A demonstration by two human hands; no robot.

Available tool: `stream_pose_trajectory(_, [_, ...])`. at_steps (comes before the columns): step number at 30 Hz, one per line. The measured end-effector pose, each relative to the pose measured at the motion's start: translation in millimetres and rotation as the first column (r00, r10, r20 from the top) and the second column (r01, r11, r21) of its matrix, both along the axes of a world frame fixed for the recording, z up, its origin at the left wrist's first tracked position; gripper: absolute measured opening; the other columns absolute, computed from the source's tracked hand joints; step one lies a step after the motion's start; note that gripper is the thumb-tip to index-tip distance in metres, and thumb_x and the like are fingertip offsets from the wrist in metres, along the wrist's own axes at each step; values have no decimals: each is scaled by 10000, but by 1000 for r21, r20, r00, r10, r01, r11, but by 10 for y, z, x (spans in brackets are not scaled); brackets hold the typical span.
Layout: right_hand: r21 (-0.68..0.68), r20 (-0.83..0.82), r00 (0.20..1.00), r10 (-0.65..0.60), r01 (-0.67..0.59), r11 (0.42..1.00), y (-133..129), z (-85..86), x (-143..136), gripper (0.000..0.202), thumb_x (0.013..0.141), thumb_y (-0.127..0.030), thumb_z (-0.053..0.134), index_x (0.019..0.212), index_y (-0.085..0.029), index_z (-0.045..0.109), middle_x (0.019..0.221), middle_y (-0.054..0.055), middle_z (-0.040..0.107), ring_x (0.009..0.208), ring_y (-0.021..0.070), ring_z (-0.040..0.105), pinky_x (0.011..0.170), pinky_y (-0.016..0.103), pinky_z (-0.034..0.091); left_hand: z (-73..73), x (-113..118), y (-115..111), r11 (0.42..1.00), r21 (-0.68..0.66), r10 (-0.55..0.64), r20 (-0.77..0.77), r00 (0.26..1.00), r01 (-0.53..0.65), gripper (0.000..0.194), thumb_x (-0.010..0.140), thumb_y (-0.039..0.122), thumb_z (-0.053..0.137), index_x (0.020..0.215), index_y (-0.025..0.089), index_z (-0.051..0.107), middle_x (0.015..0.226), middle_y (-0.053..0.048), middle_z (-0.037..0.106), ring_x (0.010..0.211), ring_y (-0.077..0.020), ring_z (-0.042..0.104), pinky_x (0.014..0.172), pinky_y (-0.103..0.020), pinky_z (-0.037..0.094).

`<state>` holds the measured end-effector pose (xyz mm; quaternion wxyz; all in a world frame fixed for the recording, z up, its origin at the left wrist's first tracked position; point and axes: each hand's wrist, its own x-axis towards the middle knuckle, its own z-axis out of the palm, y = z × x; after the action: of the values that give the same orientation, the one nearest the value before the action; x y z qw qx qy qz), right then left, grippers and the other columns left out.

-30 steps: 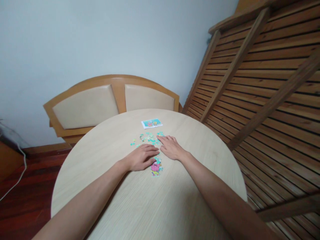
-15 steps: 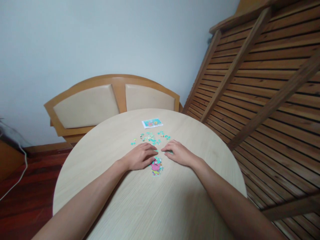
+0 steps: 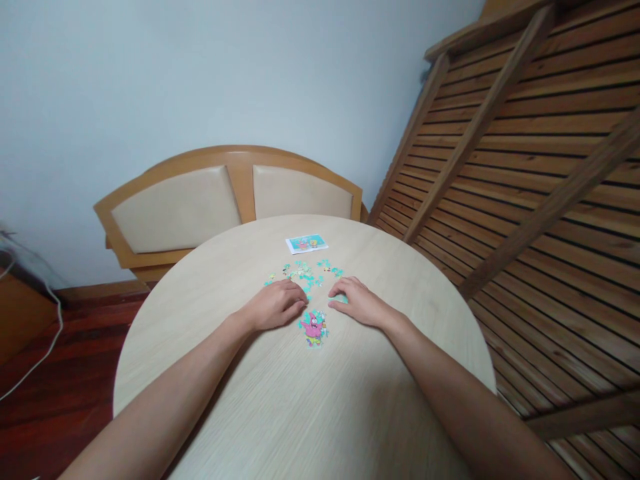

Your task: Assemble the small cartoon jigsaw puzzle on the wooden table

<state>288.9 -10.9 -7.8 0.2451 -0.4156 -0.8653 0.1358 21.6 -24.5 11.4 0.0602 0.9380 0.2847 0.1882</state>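
A partly assembled jigsaw puzzle [image 3: 313, 328] lies on the round table, showing a pink starfish character in green-yellow shorts on teal. Just beyond its upper left edge is my left hand [image 3: 280, 303], palm down, its fingers curled in and the thumb drawn close to the index fingertip. Whatever lies between those fingertips is hidden. To the upper right of the puzzle my right hand [image 3: 361, 303] rests low over the table. Its thumb and bent fingers are apart, and a bit of teal shows in the gap. Loose puzzle pieces [image 3: 303, 271] lie scattered beyond both hands.
A printed picture card [image 3: 307, 244] of two cartoon characters lies behind the pieces on the pale wooden table [image 3: 320, 413]. A padded headboard [image 3: 175, 210] stands behind the table, against the wall. Wooden slats [image 3: 500, 167] lean at the right.
My left hand has drawn back to the left off the puzzle, its fingers curling in, so the starfish figure shows more fully. My right hand has shifted slightly right. The view has moved a little.
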Motion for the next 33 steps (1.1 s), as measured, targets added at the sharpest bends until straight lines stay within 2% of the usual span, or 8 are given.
stream_pose_trajectory(3, [-53,-64,998,-9,6,999,2,-15,-3,142,824,-276,747,923,-186,700,953,57,714,972,213,626,907,355,462,-6,-15,-7,1000,-29,-9,4,1000,9,280,998,292,437,1009,176,692,989,-85,709,976,-205,648,908,-347,505])
stream_pose_trajectory(8, [-218,-278,960,-38,-25,976,-68,31,-140,117,861,-285,680,884,-179,723,873,37,745,830,175,677,801,293,503,-59,-25,6,997,-49,-56,17,998,57,259,957,363,531,1084,190,676,1053,-90,696,1015,-220,641,926,-362,505])
stream_pose_trajectory(12, [-255,-321,947,-16,-70,965,-96,25,-230,131,857,-287,677,867,-170,735,851,39,759,809,175,689,781,282,514,-98,-22,14,995,-64,-69,18,997,70,300,938,403,578,1139,199,667,1081,-90,693,1038,-228,636,938,-362,498])
stream_pose_trajectory(18, [-245,-305,952,15,-94,965,-75,-39,-235,133,858,-286,678,866,-171,745,855,48,764,808,178,696,770,278,522,-104,-15,12,996,-68,-65,6,998,66,320,935,447,597,1123,199,670,1076,-90,691,1034,-232,635,933,-357,497])
stream_pose_trajectory(33, [-77,-160,987,23,-36,996,-72,-47,-221,61,853,-242,700,837,-212,751,876,20,763,898,193,668,855,313,473,-115,-13,7,995,-77,-62,16,998,63,291,918,431,620,1090,204,681,1061,-83,682,1021,-225,631,927,-345,495])
